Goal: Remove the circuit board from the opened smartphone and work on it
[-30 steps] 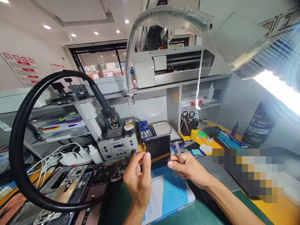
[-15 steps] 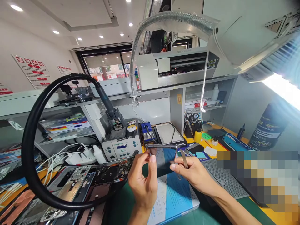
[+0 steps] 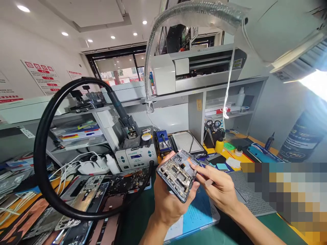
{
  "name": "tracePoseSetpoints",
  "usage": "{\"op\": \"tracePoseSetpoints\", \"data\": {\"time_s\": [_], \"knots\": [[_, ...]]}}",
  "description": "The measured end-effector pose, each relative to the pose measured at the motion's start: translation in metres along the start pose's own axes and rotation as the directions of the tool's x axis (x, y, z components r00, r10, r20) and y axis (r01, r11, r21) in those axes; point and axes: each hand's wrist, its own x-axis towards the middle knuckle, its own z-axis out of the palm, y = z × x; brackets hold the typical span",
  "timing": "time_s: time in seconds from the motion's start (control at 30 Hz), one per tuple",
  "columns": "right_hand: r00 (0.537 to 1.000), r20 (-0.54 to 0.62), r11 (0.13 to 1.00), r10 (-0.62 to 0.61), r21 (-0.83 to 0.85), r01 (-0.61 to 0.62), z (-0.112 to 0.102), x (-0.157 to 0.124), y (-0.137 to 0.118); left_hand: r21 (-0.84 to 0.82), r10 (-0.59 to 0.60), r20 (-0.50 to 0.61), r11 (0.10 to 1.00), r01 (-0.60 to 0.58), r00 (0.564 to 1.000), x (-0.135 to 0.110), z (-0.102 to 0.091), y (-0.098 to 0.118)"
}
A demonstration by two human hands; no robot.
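Note:
An opened phone (image 3: 176, 177) lies tilted in my left hand (image 3: 168, 204), its circuit board and inner parts facing up. The fingers and thumb of that hand wrap round its edges from below. My right hand (image 3: 218, 187) is at the phone's right side, with its index fingertip touching the inside near the far edge. A thin flat metal tool (image 3: 209, 182) is tucked in the curled fingers of my right hand, mostly hidden. Beneath both hands, a blue and white booklet or box (image 3: 198, 214) lies on the green mat (image 3: 138, 221).
A black hose (image 3: 38, 146) loops at the left from a hot-air station (image 3: 135, 158). Phone parts (image 3: 84, 200) cover the left side. A yellow bottle (image 3: 219, 145) and a scissors holder (image 3: 212, 132) stand at the back right. A lamp (image 3: 304, 61) hangs upper right.
The phone has turned from its screen side, held upright, to its open inside facing up. My left hand has rolled palm-up under it, and my right index finger now reaches onto the inside.

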Motion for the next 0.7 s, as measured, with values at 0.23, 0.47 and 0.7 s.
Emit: {"op": "tracePoseSetpoints", "data": {"time_s": [0.23,0.47,0.7], "knots": [[1.0,-0.007,0.999,-0.024,-0.04,0.023,-0.002,0.0,-0.002,-0.193,-0.043,0.093,0.979,0.061,0.995,-0.002,0.0,0.003],[1.0,-0.014,0.998,-0.027,-0.065,0.026,-0.002,0.001,-0.002,-0.283,-0.014,0.065,0.959,0.032,0.998,-0.003,0.003,0.008],[0.994,-0.084,0.994,0.076,-0.066,-0.081,-0.006,0.004,-0.024,-0.492,-0.285,-0.134,0.85,0.186,0.949,0.0,-0.001,0.003]]}}
